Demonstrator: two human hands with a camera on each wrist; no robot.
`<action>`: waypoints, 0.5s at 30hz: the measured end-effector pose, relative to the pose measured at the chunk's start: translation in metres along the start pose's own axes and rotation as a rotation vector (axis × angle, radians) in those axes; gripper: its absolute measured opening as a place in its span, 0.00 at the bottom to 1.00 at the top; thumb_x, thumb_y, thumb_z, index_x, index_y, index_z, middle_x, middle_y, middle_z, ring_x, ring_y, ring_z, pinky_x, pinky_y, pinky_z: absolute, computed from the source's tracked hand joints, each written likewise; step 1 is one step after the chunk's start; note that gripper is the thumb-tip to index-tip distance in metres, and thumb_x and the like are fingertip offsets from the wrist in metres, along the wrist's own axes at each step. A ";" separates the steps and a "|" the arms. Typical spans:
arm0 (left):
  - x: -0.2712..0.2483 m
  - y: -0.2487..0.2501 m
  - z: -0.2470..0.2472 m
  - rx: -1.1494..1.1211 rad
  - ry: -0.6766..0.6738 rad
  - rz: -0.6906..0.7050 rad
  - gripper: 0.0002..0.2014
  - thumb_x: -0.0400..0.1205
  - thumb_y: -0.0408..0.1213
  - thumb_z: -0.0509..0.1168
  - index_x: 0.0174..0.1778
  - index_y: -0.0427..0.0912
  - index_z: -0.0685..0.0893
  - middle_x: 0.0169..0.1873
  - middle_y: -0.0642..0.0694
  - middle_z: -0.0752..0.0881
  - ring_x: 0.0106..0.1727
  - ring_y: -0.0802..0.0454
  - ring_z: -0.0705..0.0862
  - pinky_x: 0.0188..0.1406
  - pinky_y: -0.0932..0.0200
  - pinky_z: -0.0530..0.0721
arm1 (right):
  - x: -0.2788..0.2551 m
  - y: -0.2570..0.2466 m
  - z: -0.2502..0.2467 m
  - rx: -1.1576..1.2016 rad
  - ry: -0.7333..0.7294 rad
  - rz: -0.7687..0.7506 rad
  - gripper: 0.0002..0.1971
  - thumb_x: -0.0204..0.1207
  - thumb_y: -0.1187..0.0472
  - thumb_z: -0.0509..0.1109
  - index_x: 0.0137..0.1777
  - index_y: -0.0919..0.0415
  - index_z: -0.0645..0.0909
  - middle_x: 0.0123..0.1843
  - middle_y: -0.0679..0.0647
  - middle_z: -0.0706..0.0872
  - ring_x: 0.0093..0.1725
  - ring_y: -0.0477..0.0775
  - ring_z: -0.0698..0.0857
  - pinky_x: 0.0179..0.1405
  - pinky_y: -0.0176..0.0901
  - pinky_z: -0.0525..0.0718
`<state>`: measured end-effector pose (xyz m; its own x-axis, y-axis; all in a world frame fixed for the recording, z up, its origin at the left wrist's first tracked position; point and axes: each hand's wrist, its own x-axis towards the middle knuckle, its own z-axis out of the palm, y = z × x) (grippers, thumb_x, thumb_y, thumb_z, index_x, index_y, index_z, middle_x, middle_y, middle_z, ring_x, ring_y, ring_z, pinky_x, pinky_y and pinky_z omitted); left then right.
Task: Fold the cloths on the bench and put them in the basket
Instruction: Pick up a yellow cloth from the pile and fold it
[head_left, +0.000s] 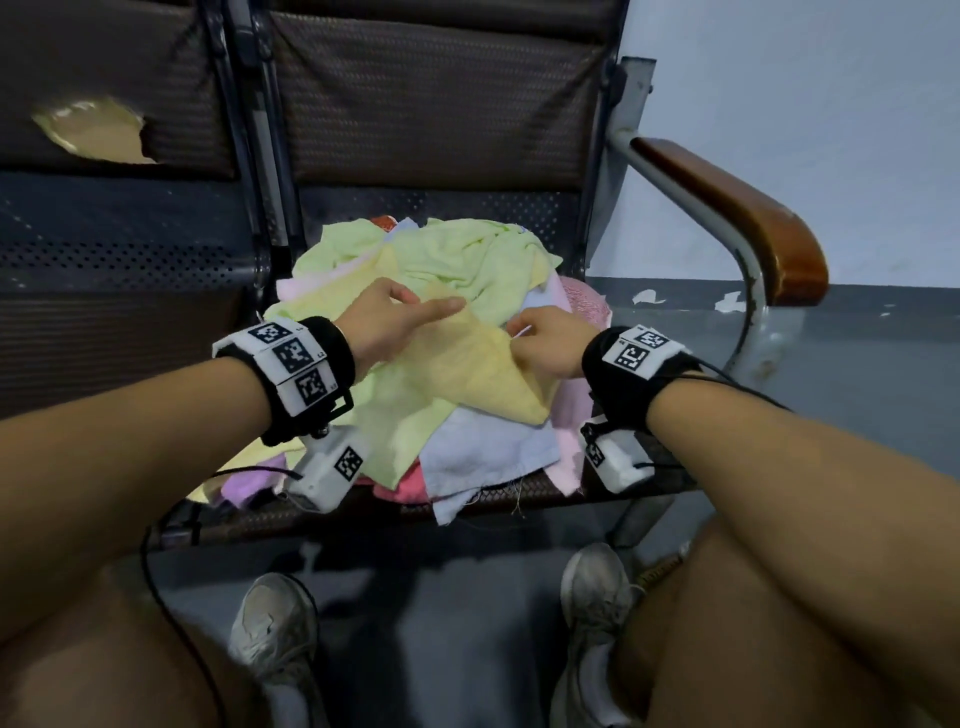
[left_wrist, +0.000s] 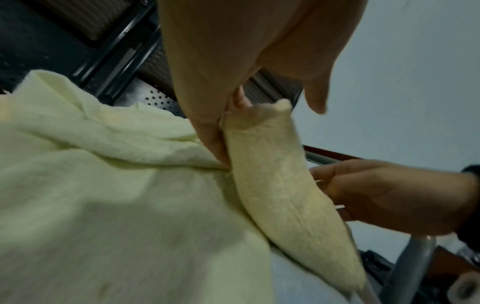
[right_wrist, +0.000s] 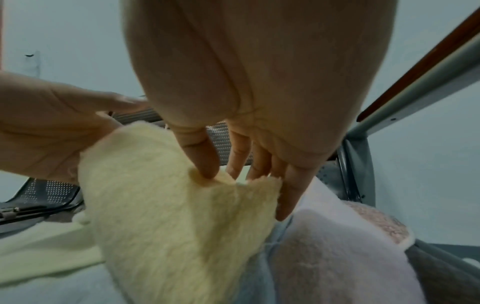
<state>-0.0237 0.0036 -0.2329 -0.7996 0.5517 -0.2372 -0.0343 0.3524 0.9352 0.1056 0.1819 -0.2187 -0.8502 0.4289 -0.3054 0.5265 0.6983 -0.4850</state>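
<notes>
Both hands are on the yellow cloth (head_left: 457, 364), which lies on top of a loose heap of cloths (head_left: 447, 260) on the table (head_left: 545, 496). The left hand (head_left: 387, 317) pinches one corner between thumb and curled fingers (left_wrist: 207, 131), and the right hand (head_left: 545, 340) pinches a neighbouring corner, thumb against fingertips (right_wrist: 205, 164) — neither hand is open. No basket shows in any view. The step looks like lifting this one cloth clear to fold it; to do that well, keep the two pinches at true corners, draw the hands apart until the edge between them is taut, and raise it so the green cloth (head_left: 467, 254) beneath does not drag along. No brand or label can be read; only square black-and-white coded markers on the wrist bands (head_left: 291, 358).
</notes>
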 end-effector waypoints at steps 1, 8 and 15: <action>-0.006 -0.001 0.002 0.080 0.020 -0.002 0.28 0.65 0.51 0.84 0.53 0.45 0.77 0.44 0.46 0.85 0.40 0.46 0.84 0.37 0.51 0.81 | -0.002 -0.001 0.002 -0.027 -0.028 0.010 0.20 0.79 0.57 0.66 0.71 0.53 0.80 0.69 0.55 0.83 0.65 0.56 0.82 0.65 0.45 0.81; -0.044 0.046 0.017 -0.116 -0.247 0.289 0.23 0.63 0.24 0.73 0.51 0.46 0.77 0.40 0.38 0.87 0.38 0.42 0.83 0.37 0.51 0.83 | -0.043 -0.028 -0.017 0.184 0.004 -0.253 0.25 0.67 0.57 0.79 0.65 0.45 0.80 0.50 0.42 0.88 0.48 0.41 0.86 0.42 0.23 0.82; -0.049 0.093 0.078 -0.184 -0.351 0.235 0.33 0.73 0.40 0.80 0.71 0.50 0.71 0.60 0.45 0.86 0.54 0.54 0.90 0.42 0.59 0.88 | -0.090 0.037 -0.073 0.810 0.196 -0.121 0.18 0.76 0.56 0.78 0.65 0.59 0.84 0.58 0.53 0.93 0.57 0.53 0.92 0.58 0.52 0.89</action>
<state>0.0593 0.0682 -0.1551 -0.5480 0.8344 -0.0584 -0.0079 0.0647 0.9979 0.2009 0.2109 -0.1492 -0.8471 0.5215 -0.1021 0.2095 0.1511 -0.9661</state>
